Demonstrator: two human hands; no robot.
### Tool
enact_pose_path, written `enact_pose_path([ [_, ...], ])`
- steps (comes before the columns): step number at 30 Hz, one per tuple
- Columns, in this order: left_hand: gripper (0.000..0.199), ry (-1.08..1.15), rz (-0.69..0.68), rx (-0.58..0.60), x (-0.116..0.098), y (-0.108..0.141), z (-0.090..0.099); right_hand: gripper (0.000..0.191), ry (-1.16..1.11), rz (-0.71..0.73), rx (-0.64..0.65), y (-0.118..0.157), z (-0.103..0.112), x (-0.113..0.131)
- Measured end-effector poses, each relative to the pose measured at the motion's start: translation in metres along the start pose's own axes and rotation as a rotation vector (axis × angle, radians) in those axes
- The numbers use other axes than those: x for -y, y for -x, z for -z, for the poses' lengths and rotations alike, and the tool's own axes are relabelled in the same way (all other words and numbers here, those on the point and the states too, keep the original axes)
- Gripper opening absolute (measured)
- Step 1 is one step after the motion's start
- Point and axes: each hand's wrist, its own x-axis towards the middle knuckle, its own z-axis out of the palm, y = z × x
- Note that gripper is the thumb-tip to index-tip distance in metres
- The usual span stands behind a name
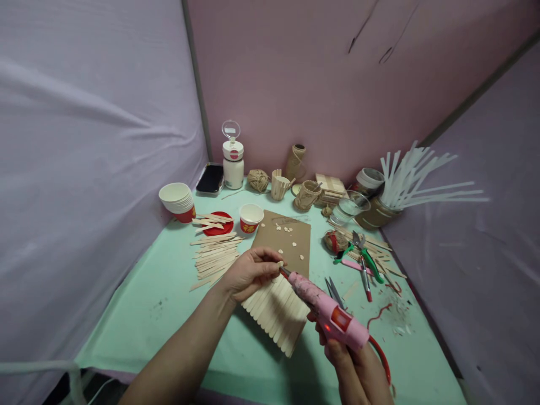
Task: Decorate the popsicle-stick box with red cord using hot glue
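My right hand (352, 360) is wrapped round a pink hot glue gun (327, 309) with a small red light glowing on its body. Its nozzle points up and left, right at a small pale wooden chip (280, 263) pinched in the fingertips of my left hand (253, 271). Whether nozzle and chip touch, I cannot tell. Below both hands lies a brown cardboard sheet (300, 247) with several similar chips scattered on it. Side-by-side craft sticks (276, 312) cover its near part.
Loose craft sticks (216, 259) lie to the left, near a white paper cup (251, 216) and a red plate (228, 226). On the right are scissors (335, 293), green-handled pruners (371, 264) and a jar of glue sticks (377, 214). A white bottle (233, 166) stands at the back.
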Motion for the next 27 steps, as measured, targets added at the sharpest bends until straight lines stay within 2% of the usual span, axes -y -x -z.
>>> enact_pose_path([
  [13,0.03,-0.034,0.002,0.005,0.0004,0.0006,-0.0009,0.042,-0.006,0.018,-0.016,0.0014,0.0013,-0.0007],
  [20,0.029,-0.042,0.016,-0.006,0.0007,0.0008,-0.0019,0.042,-0.039,-0.021,-0.046,0.0069,-0.0004,-0.0053],
  [27,0.036,-0.006,0.025,0.019,0.0012,0.0002,0.0,0.044,-0.035,-0.011,-0.005,0.0043,0.0006,0.0027],
])
